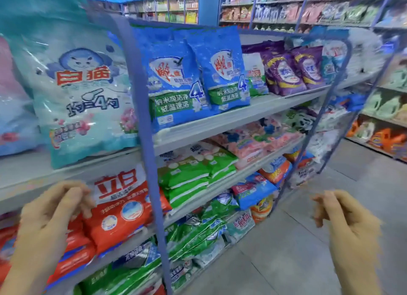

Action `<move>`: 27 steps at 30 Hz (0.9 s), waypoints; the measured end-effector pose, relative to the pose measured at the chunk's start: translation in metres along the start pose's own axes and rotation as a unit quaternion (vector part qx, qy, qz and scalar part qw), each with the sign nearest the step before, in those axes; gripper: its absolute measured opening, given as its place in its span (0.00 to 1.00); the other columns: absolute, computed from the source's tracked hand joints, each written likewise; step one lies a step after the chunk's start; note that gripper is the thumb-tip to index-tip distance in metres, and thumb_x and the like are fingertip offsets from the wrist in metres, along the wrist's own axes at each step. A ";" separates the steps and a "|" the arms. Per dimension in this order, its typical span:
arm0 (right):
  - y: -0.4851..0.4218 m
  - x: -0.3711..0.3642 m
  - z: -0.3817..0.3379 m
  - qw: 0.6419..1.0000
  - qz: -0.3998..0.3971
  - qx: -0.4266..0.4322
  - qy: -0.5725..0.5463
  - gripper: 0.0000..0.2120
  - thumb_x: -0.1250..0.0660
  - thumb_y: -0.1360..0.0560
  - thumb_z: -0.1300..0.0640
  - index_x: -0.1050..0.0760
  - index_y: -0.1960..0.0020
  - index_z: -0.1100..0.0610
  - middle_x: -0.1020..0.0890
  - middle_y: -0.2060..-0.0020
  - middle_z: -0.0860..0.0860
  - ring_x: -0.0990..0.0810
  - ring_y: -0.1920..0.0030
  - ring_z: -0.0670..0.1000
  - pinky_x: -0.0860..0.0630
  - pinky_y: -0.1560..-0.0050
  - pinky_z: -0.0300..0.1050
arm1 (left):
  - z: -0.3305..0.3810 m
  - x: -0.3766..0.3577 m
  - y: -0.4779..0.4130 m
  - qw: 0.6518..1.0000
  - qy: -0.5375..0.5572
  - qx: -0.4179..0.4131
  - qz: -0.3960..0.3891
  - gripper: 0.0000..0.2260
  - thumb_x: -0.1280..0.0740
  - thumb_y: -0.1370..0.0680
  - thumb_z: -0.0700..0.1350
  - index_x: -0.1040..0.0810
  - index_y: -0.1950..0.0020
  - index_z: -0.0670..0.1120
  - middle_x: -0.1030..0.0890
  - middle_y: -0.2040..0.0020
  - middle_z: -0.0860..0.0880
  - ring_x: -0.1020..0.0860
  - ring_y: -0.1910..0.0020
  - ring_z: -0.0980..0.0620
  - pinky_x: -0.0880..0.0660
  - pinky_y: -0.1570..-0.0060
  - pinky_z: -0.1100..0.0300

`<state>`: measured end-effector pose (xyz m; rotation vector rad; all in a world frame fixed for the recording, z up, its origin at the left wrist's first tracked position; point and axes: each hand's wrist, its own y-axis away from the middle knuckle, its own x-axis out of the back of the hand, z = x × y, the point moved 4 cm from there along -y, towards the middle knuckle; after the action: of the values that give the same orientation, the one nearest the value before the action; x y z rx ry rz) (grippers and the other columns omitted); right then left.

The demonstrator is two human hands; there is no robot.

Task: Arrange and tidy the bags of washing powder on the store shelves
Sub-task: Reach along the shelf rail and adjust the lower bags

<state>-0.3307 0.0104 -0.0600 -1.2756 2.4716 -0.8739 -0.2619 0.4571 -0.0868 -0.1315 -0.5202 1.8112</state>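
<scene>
A large pale teal washing powder bag [81,101] with a cat picture stands upright on the upper shelf [231,120]. Two blue bags [174,79] stand to its right, then purple bags [286,72]. On the shelf below, a red and white bag [123,206] lies at the left beside stacked green bags [193,178]. My left hand [50,220] hovers in front of the red bag with fingers curled and apart, holding nothing. My right hand [345,224] is raised over the aisle floor, fingers loosely apart and empty. Motion blur softens both hands.
Blue shelf uprights [143,109] divide the bays. Lower shelves hold more green, blue and orange bags [275,171]. A grey tiled aisle floor [286,250] runs to the right, with another shelving unit of detergent bottles [383,138] across it.
</scene>
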 end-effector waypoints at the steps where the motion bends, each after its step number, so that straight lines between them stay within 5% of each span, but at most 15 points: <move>1: -0.004 0.022 0.013 1.000 0.009 -0.024 0.001 0.20 0.38 0.30 0.31 0.23 0.63 0.47 0.26 0.74 0.49 0.29 0.74 0.46 0.28 0.72 0.36 | 0.012 -0.032 0.007 0.999 0.008 0.025 -0.022 0.11 0.38 0.27 0.59 0.20 0.59 0.55 0.20 0.67 0.46 0.24 0.75 0.52 0.29 0.75 0.61; 4: -0.019 0.093 0.042 0.997 0.041 -0.067 0.001 0.20 0.38 0.32 0.30 0.22 0.64 0.46 0.24 0.75 0.46 0.27 0.75 0.46 0.26 0.71 0.33 | 0.033 -0.120 0.023 0.996 0.036 0.030 -0.081 0.09 0.37 0.27 0.53 0.19 0.63 0.55 0.20 0.71 0.49 0.25 0.76 0.56 0.29 0.74 0.69; 6: -0.034 0.135 0.064 0.995 0.064 -0.076 0.011 0.14 0.39 0.23 0.48 0.23 0.66 0.47 0.24 0.76 0.43 0.27 0.76 0.45 0.28 0.72 0.30 | 0.036 -0.173 0.030 0.995 0.045 0.045 -0.080 0.18 0.39 0.22 0.40 0.18 0.66 0.56 0.20 0.73 0.51 0.25 0.77 0.58 0.29 0.76 0.70; 8: -0.048 0.178 0.088 0.992 0.065 -0.093 0.047 0.20 0.42 0.22 0.65 0.25 0.68 0.49 0.24 0.77 0.44 0.28 0.77 0.45 0.29 0.73 0.30 | 0.039 -0.223 0.041 0.995 0.035 0.045 -0.079 0.15 0.39 0.21 0.41 0.18 0.64 0.50 0.20 0.72 0.49 0.25 0.77 0.55 0.28 0.75 0.64; 11: -0.070 0.228 0.110 0.990 0.068 -0.104 0.069 0.20 0.42 0.22 0.68 0.26 0.68 0.51 0.25 0.76 0.46 0.29 0.76 0.45 0.29 0.73 0.32 | 0.053 -0.295 0.054 0.994 0.051 0.024 -0.088 0.09 0.39 0.21 0.42 0.24 0.60 0.44 0.21 0.67 0.47 0.25 0.71 0.55 0.28 0.67 0.57; 15: -0.098 0.271 0.135 0.990 0.078 -0.093 0.069 0.16 0.41 0.23 0.60 0.26 0.68 0.51 0.27 0.76 0.49 0.31 0.76 0.44 0.30 0.72 0.37 | 0.071 -0.381 0.050 0.993 0.039 0.024 -0.109 0.09 0.41 0.20 0.37 0.24 0.59 0.40 0.21 0.69 0.51 0.25 0.72 0.59 0.28 0.70 0.69; 19: -0.124 0.303 0.171 0.987 0.095 -0.115 0.066 0.19 0.38 0.27 0.38 0.25 0.66 0.52 0.27 0.75 0.49 0.30 0.75 0.44 0.29 0.72 0.38 | 0.079 -0.458 0.044 0.989 0.050 0.033 -0.133 0.09 0.40 0.21 0.37 0.24 0.60 0.40 0.21 0.68 0.47 0.25 0.73 0.60 0.30 0.72 0.73; 22: -0.146 0.326 0.204 0.981 0.126 -0.143 0.040 0.16 0.38 0.23 0.51 0.24 0.68 0.52 0.28 0.76 0.48 0.31 0.76 0.45 0.28 0.73 0.38 | 0.074 -0.519 0.029 0.987 0.067 0.045 -0.138 0.13 0.40 0.20 0.40 0.22 0.63 0.46 0.20 0.68 0.49 0.25 0.73 0.60 0.29 0.72 0.72; 25: -0.180 0.344 0.236 0.976 0.133 -0.168 0.036 0.24 0.34 0.34 0.31 0.23 0.67 0.52 0.27 0.76 0.47 0.30 0.75 0.45 0.27 0.73 0.35 | 0.067 -0.587 0.010 0.981 0.108 0.070 -0.144 0.13 0.40 0.22 0.46 0.21 0.64 0.48 0.20 0.71 0.53 0.25 0.73 0.60 0.29 0.72 0.71; 27: -0.208 0.359 0.256 0.974 0.140 -0.175 0.044 0.29 0.35 0.41 0.24 0.22 0.66 0.52 0.27 0.77 0.47 0.29 0.75 0.45 0.26 0.72 0.37 | 0.063 -0.635 -0.009 0.979 0.112 0.065 -0.160 0.16 0.42 0.19 0.40 0.23 0.65 0.45 0.20 0.71 0.55 0.25 0.73 0.61 0.30 0.72 0.72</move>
<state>-0.2914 -0.4722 -0.1150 -0.9570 2.8780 -0.4477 -0.0809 -0.1526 -0.1373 -0.1514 -0.2449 1.4884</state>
